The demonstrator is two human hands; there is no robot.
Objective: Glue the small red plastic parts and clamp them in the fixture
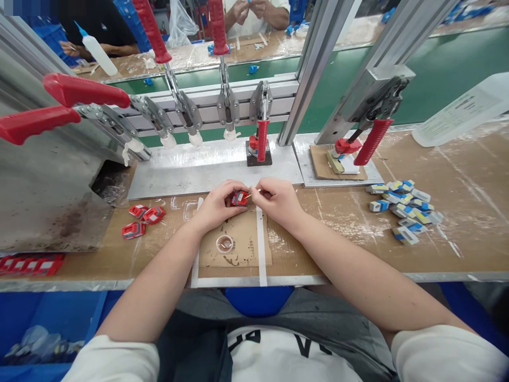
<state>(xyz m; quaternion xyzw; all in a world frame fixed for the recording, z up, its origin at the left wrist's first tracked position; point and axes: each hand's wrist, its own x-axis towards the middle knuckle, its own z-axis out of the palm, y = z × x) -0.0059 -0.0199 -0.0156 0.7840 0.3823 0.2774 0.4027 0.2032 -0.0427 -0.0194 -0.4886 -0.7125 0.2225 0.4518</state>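
Observation:
Between the fingers of my left hand [218,204] is a small red plastic part [239,199], held above the cardboard. My right hand [277,202] pinches a thin pale stick [254,193], its tip at the red part. Below them, a small clear cup [225,244] with brownish liquid stands on a stained cardboard sheet [209,257]. Left of my left hand lie several similar red parts [153,214]. Far to the right, a pile of blue, yellow and white parts [405,207] rests on the table.
Red-handled toggle clamps [85,91] line the metal rail behind my hands. One clamp [262,140] presses on a red part, another [374,142] on a piece at the right. A large translucent bottle [461,114] lies at the right. Co-workers' hands [254,11] show across the green belt.

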